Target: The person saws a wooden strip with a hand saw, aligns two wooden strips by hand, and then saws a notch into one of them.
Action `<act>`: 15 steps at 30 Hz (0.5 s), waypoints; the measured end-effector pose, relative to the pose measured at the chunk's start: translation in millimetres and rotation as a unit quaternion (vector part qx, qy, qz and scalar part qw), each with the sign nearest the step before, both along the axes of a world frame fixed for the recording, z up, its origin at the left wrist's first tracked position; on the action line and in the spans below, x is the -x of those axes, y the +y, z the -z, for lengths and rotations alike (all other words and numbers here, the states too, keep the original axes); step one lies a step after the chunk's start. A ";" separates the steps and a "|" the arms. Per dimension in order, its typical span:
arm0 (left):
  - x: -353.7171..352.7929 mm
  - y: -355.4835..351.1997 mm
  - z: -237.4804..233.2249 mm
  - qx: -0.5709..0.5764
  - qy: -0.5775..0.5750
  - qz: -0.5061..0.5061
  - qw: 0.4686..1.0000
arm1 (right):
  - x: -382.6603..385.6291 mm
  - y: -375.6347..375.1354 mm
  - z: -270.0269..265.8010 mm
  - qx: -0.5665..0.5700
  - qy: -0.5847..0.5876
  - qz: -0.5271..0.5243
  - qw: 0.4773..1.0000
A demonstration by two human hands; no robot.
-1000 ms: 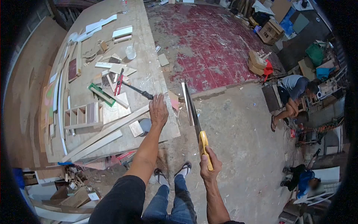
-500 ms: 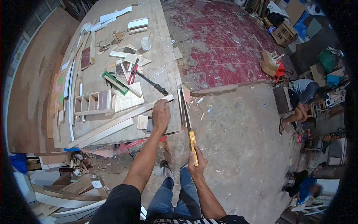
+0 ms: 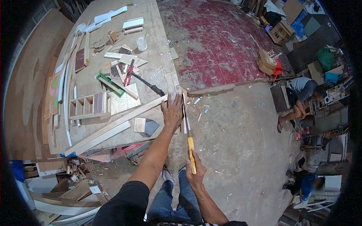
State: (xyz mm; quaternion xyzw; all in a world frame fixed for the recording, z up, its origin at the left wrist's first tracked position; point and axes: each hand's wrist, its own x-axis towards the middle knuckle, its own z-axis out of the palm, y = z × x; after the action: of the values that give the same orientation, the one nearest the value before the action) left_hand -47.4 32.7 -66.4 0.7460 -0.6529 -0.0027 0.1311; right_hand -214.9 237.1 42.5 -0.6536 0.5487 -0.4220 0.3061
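Observation:
My left hand (image 3: 172, 113) lies with fingers stretched at the right edge of the workbench, its fingertips right beside a handsaw's blade (image 3: 185, 113). Thin wood strips (image 3: 184, 126) stick out past the bench edge, under the hand and along the blade. In my right hand (image 3: 197, 174) is the handsaw's yellow handle (image 3: 191, 148), fingers wrapped round it, with the blade pointing away from me. A long pale wood strip (image 3: 124, 119) runs diagonally across the bench, one end close to my left fingers. Near my left wrist sit a small wood block (image 3: 140, 125) and a grey piece (image 3: 151, 128).
On the workbench (image 3: 160, 49) are a compartmented wooden box (image 3: 88, 105), a green frame (image 3: 110, 85), red-handled pliers-like tool (image 3: 129, 73), a black bar clamp (image 3: 149, 83) and a jar (image 3: 142, 43). Two people sit at the right. Offcuts (image 3: 75, 184) pile up at lower left.
My left hand has moved right, off the long strip's end to the bench edge beside the saw blade, its fingers spreading. The saw stays in my right hand; the view has shifted slightly.

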 end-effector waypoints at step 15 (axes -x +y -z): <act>3.8 -14.1 -12.2 -0.022 0.011 0.001 1.000 | 17.9 -53.7 -65.7 -0.066 0.008 -0.043 0.997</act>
State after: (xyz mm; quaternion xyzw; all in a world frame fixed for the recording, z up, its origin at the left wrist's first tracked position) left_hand -51.3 18.6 -54.2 0.7477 -0.6522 -0.0252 0.1223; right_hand -232.8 183.3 108.2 -0.6581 0.5492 -0.3659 0.3625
